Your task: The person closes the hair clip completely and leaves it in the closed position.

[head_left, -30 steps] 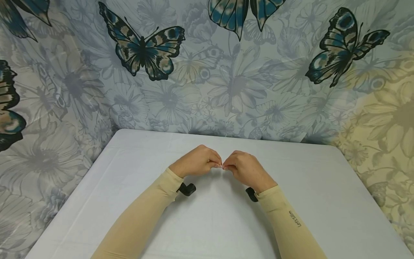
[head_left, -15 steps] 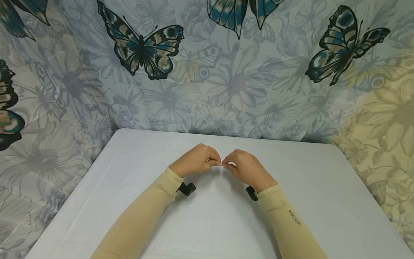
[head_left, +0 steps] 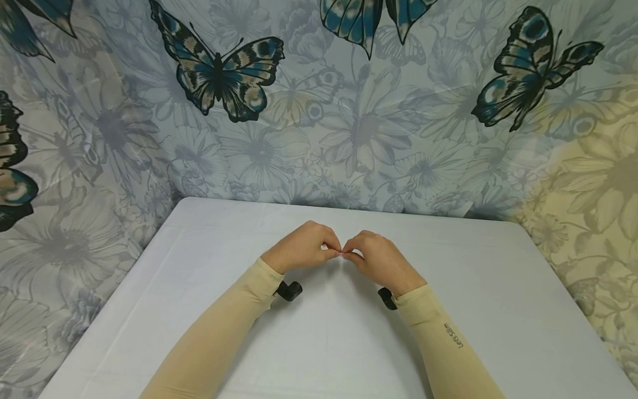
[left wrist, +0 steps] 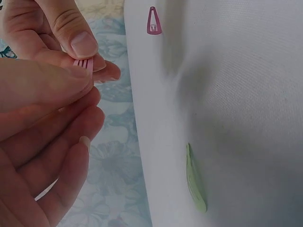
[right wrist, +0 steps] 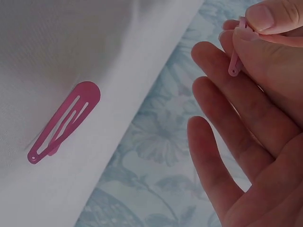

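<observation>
A small light pink snap hair clip [right wrist: 235, 65] is held between both hands. My left hand [head_left: 306, 245] pinches it between thumb and index finger. Opposite, my right hand [head_left: 377, 259] pinches it too, and the fingertips of the two hands meet. In the left wrist view only a slotted piece of the pink clip [left wrist: 84, 63] shows between the thumbs; fingers cover the rest. Whether the clip is snapped or sprung cannot be told. The other fingers of the right hand [right wrist: 255, 123] are loosely extended below it.
On the white table [head_left: 319, 343] lie a green hair clip [left wrist: 195, 182] and a small magenta clip [left wrist: 154, 23], seen from the left wrist. A magenta clip [right wrist: 66, 120] lies in the right wrist view. Butterfly-patterned cloth [head_left: 359, 138] hangs behind the table.
Both hands stay nearly in place, fingertips together. The gap between left thumb and index finger has widened into a small loop; the right thumb and finger have also arched apart slightly.
</observation>
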### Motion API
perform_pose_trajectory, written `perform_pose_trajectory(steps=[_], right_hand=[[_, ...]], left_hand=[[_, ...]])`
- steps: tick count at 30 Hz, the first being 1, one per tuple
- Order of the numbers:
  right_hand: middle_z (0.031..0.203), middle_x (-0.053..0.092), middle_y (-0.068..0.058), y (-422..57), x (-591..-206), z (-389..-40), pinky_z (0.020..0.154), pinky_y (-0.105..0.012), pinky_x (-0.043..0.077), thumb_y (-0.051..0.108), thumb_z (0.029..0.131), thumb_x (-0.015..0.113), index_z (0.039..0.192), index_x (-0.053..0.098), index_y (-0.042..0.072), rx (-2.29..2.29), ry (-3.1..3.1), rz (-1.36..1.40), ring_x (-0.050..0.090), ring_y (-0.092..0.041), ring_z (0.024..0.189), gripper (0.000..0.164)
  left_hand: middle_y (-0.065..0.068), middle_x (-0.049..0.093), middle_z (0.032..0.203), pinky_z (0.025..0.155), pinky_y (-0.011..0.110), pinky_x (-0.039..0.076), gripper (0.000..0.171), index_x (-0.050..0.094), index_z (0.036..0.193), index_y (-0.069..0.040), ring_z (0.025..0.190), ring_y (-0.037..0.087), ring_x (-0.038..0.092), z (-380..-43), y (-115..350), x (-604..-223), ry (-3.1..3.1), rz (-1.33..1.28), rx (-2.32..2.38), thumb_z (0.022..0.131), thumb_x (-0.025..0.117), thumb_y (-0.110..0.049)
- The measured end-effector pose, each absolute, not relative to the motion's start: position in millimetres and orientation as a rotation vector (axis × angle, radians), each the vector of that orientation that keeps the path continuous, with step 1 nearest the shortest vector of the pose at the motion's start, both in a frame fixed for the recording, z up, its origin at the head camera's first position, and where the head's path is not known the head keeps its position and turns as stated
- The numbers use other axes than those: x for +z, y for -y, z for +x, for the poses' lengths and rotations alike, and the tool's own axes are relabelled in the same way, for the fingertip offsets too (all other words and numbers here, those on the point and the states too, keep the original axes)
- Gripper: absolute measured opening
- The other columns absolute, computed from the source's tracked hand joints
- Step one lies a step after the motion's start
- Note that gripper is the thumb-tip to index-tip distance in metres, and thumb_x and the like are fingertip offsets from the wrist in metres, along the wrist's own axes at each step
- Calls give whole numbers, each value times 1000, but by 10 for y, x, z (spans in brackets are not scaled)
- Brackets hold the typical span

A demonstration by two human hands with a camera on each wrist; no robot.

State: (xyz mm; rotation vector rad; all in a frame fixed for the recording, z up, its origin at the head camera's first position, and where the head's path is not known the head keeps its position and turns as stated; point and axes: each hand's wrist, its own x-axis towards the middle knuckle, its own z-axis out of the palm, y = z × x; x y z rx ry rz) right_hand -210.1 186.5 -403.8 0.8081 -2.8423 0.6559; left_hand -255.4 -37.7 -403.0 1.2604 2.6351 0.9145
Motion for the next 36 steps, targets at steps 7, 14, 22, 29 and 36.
perform_pose_trajectory(steps=[7, 14, 22, 29, 36], right_hand=[[100, 78, 2, -1875, -4058, -2108, 86, -41, 62, 17, 99, 81, 103, 84, 15, 646, 2856, 805, 73, -20, 99, 6], [101, 78, 2, -1876, -4089, -2119, 87, -39, 62, 17, 98, 82, 105, 85, 15, 626, 2859, 808, 73, -18, 99, 8], [108, 81, -1, -1885, -4126, -2162, 93, -44, 63, 15, 100, 79, 111, 85, 13, 630, 2943, 763, 74, -24, 108, 13], [115, 80, -6, -1973, -4084, -2169, 99, -49, 61, 13, 102, 76, 116, 84, 10, 617, 3013, 673, 74, -30, 116, 17], [113, 81, -5, -2106, -4040, -2169, 91, -46, 62, 12, 102, 75, 115, 84, 11, 630, 3027, 585, 72, -26, 106, 16]], left_hand=[[-7, 82, 105, 93, 29, 60, 9, 87, 104, -17, 103, 11, 76, -2532, 349, -4010, -2705, 1206, 898, 98, 79, -16], [-6, 82, 103, 90, 27, 60, 10, 87, 102, -16, 100, 10, 75, -2524, 327, -4035, -2716, 1212, 869, 99, 78, -13], [-4, 82, 103, 91, 29, 60, 8, 86, 102, -14, 99, 11, 75, -2590, 328, -4144, -2668, 1175, 851, 99, 78, -12], [-3, 81, 101, 90, 31, 60, 6, 86, 99, -13, 95, 11, 72, -2679, 269, -4306, -2679, 1104, 779, 98, 80, -15], [-3, 78, 101, 93, 33, 59, 7, 86, 98, -16, 97, 12, 69, -2715, 223, -4349, -2676, 1048, 755, 100, 79, -18]])
